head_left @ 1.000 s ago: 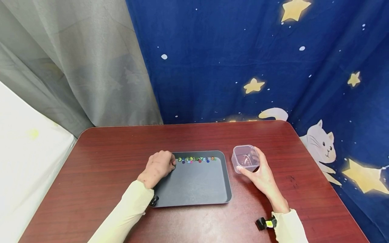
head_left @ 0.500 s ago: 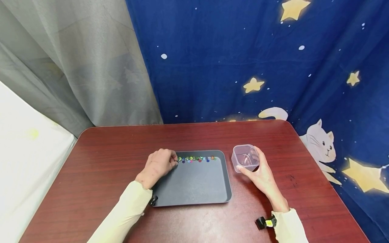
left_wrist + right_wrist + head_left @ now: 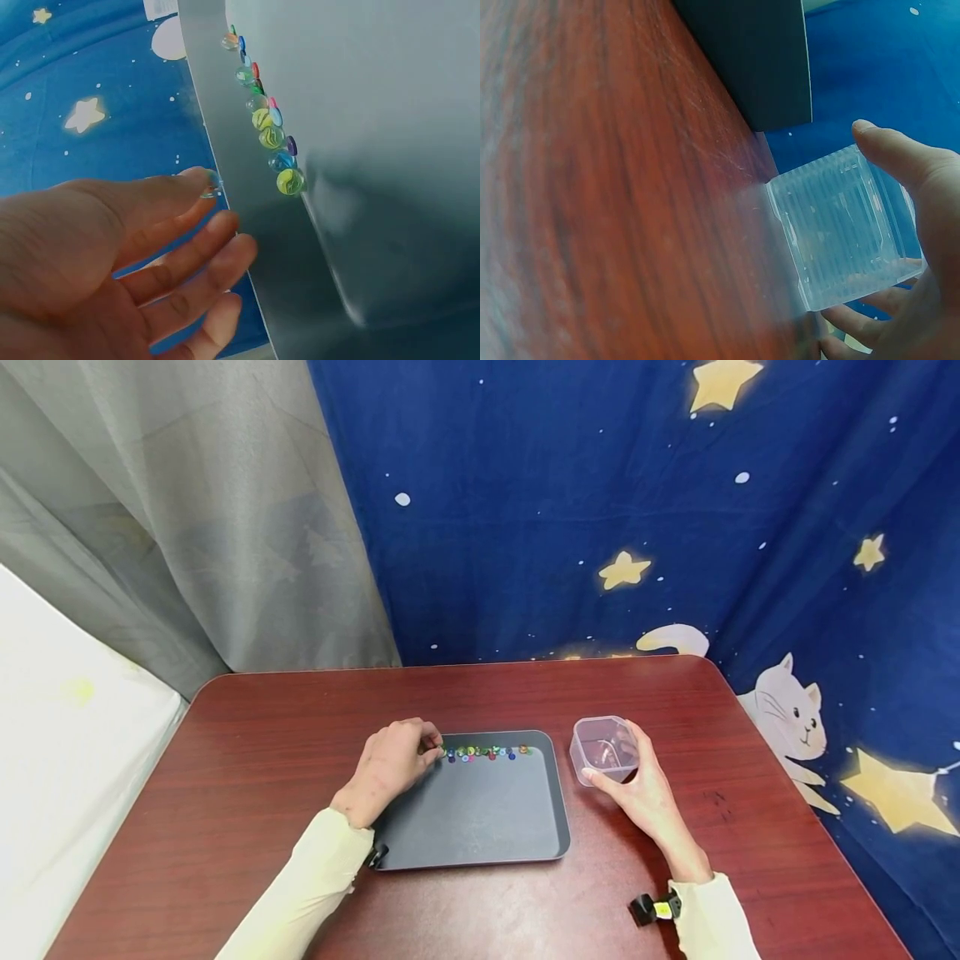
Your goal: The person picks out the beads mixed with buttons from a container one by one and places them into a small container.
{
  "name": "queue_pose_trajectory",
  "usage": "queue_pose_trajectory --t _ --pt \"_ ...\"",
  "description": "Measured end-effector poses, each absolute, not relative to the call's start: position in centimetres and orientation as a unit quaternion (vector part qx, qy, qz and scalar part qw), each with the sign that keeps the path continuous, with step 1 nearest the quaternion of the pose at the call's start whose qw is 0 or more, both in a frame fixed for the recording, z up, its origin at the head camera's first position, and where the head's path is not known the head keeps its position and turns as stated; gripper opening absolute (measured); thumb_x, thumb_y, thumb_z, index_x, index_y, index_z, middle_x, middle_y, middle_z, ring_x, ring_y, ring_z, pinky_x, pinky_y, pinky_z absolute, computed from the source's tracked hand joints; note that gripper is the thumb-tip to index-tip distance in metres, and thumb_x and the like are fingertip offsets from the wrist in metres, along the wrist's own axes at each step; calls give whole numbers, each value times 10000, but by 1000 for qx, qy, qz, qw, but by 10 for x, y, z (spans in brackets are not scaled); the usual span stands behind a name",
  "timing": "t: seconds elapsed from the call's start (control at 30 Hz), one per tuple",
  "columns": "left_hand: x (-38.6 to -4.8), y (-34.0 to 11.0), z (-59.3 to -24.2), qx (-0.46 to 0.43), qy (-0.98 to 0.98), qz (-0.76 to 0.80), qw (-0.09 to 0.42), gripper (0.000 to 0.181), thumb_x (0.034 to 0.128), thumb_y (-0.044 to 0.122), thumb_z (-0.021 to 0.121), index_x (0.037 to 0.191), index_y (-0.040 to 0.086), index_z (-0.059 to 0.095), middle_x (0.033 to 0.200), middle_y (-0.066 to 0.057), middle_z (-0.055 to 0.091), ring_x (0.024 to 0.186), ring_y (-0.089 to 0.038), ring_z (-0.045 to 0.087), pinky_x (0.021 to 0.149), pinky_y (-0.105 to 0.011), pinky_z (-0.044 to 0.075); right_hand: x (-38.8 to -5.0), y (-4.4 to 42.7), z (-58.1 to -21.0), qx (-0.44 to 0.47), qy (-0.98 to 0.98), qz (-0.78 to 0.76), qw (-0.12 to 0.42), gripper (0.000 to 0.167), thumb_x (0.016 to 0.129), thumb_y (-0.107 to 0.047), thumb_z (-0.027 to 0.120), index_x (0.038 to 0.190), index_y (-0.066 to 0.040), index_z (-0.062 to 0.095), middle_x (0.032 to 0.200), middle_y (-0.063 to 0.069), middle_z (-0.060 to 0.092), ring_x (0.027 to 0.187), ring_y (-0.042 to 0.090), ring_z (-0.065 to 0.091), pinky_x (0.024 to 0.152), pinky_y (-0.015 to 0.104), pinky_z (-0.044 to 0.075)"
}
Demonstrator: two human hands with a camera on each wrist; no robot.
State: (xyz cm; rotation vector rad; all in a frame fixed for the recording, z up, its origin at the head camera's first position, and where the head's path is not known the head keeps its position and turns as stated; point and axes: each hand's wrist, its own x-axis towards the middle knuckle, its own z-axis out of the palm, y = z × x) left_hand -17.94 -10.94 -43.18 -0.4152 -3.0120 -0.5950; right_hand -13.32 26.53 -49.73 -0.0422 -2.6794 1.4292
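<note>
Pinching a glass marble above a dark grey tray, holding a clear plastic tub to its right

Gripping the small, bluish-tinted marble between thumb and forefinger of the left hand, with the other fingers half bent and spread apart. Held near the tray's far left corner, apart from the row of glass marbles and close to its left end. Lined up along the foot of the tray's far wall: yellow-green swirls, a blue one, clear ones, an orange one at the far right. Lying on the near side of that row, small flat discs in purple, light blue, pink, red and green.

Grasping the tub with the right hand, with the thumb on the near side and fingers around the right side. Kept mouth up, just beside the tray, at the red-brown table. Too glossy inside to tell the contents.

Worn at the wrists, below pale yellow sleeves: small black cameras. Hung behind: a grey curtain and a navy curtain printed with stars and a white cat.
</note>
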Motion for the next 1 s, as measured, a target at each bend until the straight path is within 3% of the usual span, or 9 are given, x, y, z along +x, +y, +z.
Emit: queue_pose_trajectory --t 0.4,1.0 --pt "-178 -107 -432 -162 -957 -223 87 73 910 256 812 970 241 772 980 82 724 902 -114 754 729 -397 589 -133 265 -498 -16 -881 470 51 1074 814 -362 896 1636 -225 219 1582 155 404 1365 386 471 1133 643 403" --pt "-181 -101 -430 -188 -937 -263 131 60 897 221 826 935 197 786 1119 34 715 1045 -201 663 855 -417 564 -133 266 -496 -18 -884 464 52 1066 826 -383 884 1641 -212 218 1576 178 421 1379 391 474 1130 641 400"
